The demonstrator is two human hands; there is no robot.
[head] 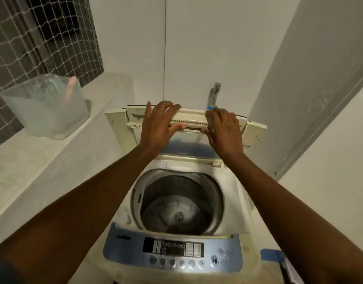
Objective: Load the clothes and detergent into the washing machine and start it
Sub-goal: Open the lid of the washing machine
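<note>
A translucent, frosted plastic tub (46, 107) is sitting on a pale grey concrete ledge (43, 158) at the left. Its contents are showing only as blurred greenish and pink shapes through the wall. Behind the tub, a white rope net with square mesh (33, 37) is hanging across a dark window opening. A chrome metal tap (214, 93) is sticking out from the white painted wall (207, 48) at the centre, with a bright blue fitting (211, 108) just below it. A strip of blue tape (271, 255) is lying at the lower right, beside white papers at the frame edge.
</note>
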